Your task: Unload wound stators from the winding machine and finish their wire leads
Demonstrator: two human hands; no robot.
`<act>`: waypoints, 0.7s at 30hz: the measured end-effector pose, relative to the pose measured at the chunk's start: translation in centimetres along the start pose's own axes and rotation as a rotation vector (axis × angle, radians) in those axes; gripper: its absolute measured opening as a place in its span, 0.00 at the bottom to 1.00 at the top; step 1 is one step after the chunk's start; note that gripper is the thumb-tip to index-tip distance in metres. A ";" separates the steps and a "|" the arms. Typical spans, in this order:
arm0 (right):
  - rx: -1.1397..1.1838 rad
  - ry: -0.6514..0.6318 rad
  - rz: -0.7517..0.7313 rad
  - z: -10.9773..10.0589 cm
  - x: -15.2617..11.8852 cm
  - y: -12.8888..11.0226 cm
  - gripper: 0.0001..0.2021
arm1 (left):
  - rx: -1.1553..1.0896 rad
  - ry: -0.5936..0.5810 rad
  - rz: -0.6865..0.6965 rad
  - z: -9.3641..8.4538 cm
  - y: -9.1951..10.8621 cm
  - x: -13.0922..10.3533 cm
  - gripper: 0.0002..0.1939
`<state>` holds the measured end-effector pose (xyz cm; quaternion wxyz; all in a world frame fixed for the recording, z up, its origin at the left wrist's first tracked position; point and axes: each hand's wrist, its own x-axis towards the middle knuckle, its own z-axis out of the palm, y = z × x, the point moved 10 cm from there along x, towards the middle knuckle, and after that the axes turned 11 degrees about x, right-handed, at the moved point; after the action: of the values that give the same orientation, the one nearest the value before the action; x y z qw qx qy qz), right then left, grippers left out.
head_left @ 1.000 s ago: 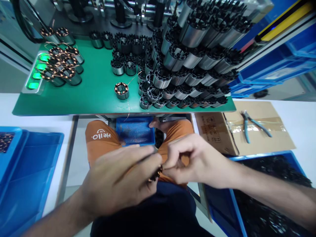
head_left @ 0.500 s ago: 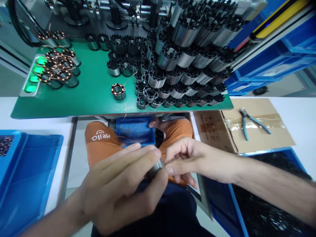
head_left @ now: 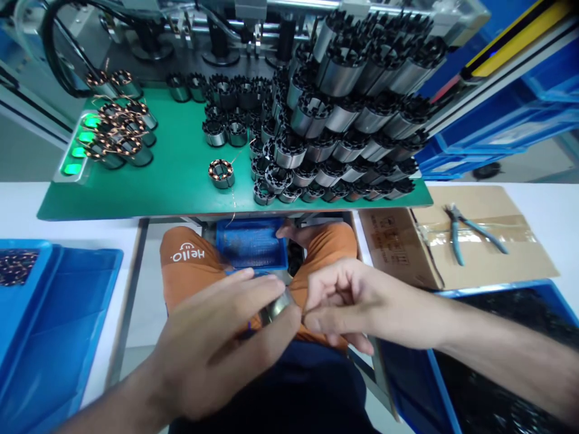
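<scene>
My left hand (head_left: 217, 349) grips a metal stator core (head_left: 274, 307) between thumb and fingers. My right hand (head_left: 348, 301), just beside it, pinches at the core's right edge, fingers closed.

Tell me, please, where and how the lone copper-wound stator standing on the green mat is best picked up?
Pinch the wound stator across its smooth steel side wall, coming from above. It stands upright and apart from the stacked cores, so the sides are free. Probably avoid the copper coils on top and the loose wire trailing off the mat's front edge.
</scene>
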<state>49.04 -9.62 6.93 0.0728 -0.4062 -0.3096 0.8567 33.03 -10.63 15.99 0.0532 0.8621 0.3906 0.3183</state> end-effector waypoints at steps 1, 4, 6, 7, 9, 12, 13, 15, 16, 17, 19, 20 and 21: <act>-0.041 0.015 -0.035 0.1 0.1 -0.2 0.23 | 0.021 0.004 0.027 0.0 0.4 0.1 0.12; -0.331 0.184 -0.301 -0.9 -1.2 -3.2 0.18 | -0.001 -0.008 -0.039 0.0 -0.2 0.2 0.09; -0.461 0.300 -0.397 -2.1 -2.4 -4.6 0.14 | -0.060 -0.007 -0.183 -0.4 -2.3 0.0 0.08; -0.470 0.354 -0.414 -2.8 -2.8 -5.0 0.13 | -0.050 0.020 -0.242 -1.0 -3.6 -0.1 0.07; -0.429 0.445 -0.419 -4.4 -3.1 -4.9 0.17 | 0.072 0.114 -0.321 -2.8 -6.2 -0.1 0.06; -0.414 0.449 -0.380 -4.7 -1.8 -3.4 0.22 | 0.323 0.228 -0.423 -4.6 -10.8 0.6 0.02; -0.441 0.421 -0.362 -4.2 -1.0 -2.7 0.21 | 0.388 0.239 -0.458 -4.6 -12.4 1.1 0.05; -0.530 0.375 -0.340 -2.8 0.2 -1.3 0.18 | 0.477 0.217 -0.498 -3.6 -15.1 2.3 0.09; -0.573 0.361 -0.337 -2.2 0.7 -0.6 0.17 | 0.508 0.195 -0.507 -2.7 -16.1 2.9 0.10; -0.608 0.349 -0.341 -1.7 1.0 -0.1 0.16 | 0.523 0.180 -0.511 -1.9 -16.8 3.4 0.10; -0.639 0.332 -0.343 -1.3 1.3 1.0 0.18 | 0.534 0.166 -0.513 -0.6 -17.3 3.8 0.09; -0.635 0.328 -0.345 -1.4 1.3 1.5 0.18 | 0.529 0.170 -0.510 -0.4 -17.2 3.7 0.07; -0.620 0.327 -0.351 -1.7 1.2 2.0 0.19 | 0.522 0.175 -0.507 -0.3 -17.0 3.5 0.05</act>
<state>49.79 -9.97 4.14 0.1404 -0.4810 -0.6028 0.6209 23.64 3.53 12.23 -0.1248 0.6922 0.6628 0.2571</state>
